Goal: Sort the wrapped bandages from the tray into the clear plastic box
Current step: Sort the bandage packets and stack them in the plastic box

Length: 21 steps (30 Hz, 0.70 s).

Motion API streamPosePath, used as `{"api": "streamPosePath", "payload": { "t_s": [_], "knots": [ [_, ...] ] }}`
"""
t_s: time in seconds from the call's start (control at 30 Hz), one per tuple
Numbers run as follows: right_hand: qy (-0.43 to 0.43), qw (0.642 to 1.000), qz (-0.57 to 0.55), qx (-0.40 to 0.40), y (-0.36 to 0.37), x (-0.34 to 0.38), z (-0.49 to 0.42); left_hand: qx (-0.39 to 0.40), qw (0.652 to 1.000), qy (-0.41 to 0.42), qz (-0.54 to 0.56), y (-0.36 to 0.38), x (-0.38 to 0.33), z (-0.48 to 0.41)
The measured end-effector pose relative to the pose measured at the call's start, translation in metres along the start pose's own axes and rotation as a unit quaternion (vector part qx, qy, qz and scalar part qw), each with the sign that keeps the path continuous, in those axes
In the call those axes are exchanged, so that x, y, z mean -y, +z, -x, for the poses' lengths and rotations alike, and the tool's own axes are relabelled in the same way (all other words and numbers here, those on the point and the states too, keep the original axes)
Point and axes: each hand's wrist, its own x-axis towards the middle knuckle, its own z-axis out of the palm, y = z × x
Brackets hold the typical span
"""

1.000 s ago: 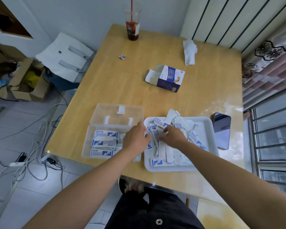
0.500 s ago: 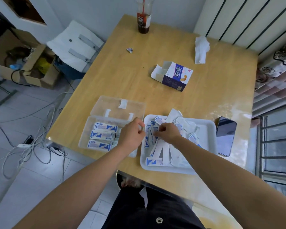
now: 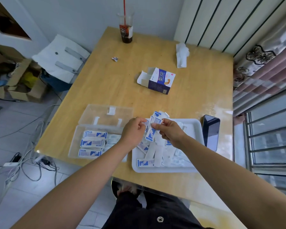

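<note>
Pinching the wrapped bandages (image 3: pixel 151 129), left hand (image 3: pixel 133 131) meets right hand (image 3: pixel 170 133).

A light wooden worktop (image 3: pixel 106 83) with a glossy surface carries everything. At its near edge a clear plastic box (image 3: pixel 76 133) sits on the left, its hinged lid (image 3: pixel 106 113) lying open and flat on the far side. Just right of it is a white tray (image 3: pixel 192 134), and beside the tray's right edge a dark phone (image 3: pixel 210 132) lies face up. Near the middle an opened blue-and-white carton (image 3: pixel 160 80) lies on its side. Farther off are a crumpled white tissue (image 3: pixel 182 54) to the right, a small wrapper scrap (image 3: pixel 114 59) to the left, and a drink cup (image 3: pixel 126 33) with a red straw at the far edge.
</note>
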Motion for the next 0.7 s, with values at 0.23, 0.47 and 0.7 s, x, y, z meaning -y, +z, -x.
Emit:
{"api": "streamPosePath", "payload": {
  "t_s": [0.23, 0.47, 0.7],
  "knots": [
    [0.007, 1.000, 0.007, 0.006, -0.012, -0.011, 0.009, 0.154, 0.942, -0.160, 0.250, 0.024, 0.000, 0.004],
    [0.008, 1.000, -0.004, -0.005, -0.017, -0.015, 0.008, 0.119, 0.944, -0.160, 0.263, 0.026, 0.002, 0.007],
    [-0.009, 1.000, -0.005, -0.024, -0.023, -0.018, 0.008, 0.114, 0.950, -0.149, 0.248, 0.025, 0.000, 0.009]
  ]
}}
